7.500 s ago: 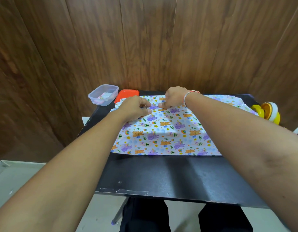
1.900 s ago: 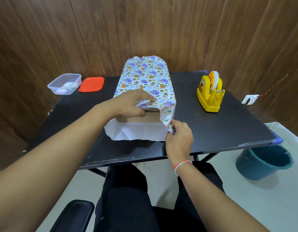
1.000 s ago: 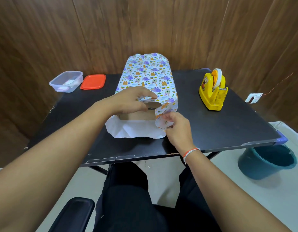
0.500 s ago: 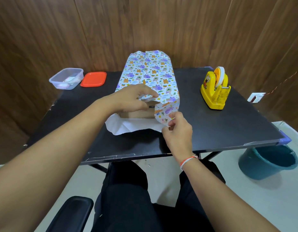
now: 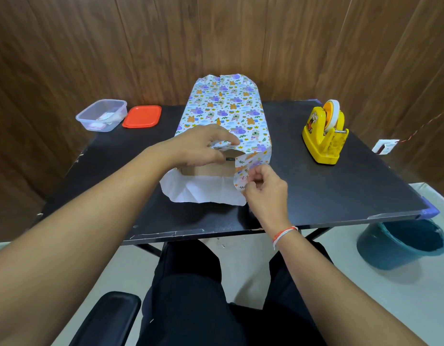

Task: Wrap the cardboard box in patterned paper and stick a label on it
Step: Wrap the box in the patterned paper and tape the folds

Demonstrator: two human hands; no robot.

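Observation:
The cardboard box (image 5: 206, 169) stands lengthwise on the black table (image 5: 328, 193), covered over its top and sides by the patterned paper (image 5: 228, 108). Its near end shows bare brown card. The paper's white underside (image 5: 203, 192) lies flat on the table in front of that end. My left hand (image 5: 201, 143) holds the top flap down at the near edge, fingers curled over the paper. My right hand (image 5: 262, 187) pinches the right side flap (image 5: 248, 166) next to the box's near right corner. The far end of the paper stands up loose.
A yellow tape dispenser (image 5: 324, 134) stands at the right of the table. At the back left are a clear plastic tub (image 5: 101, 115) with small items and its red lid (image 5: 142, 116). A teal bucket (image 5: 400, 242) is on the floor at right. Wooden wall behind.
Earlier the paper lay flat under both hands; now it is wrapped over the box. In the last second my right hand has kept working the right side flap at the near end.

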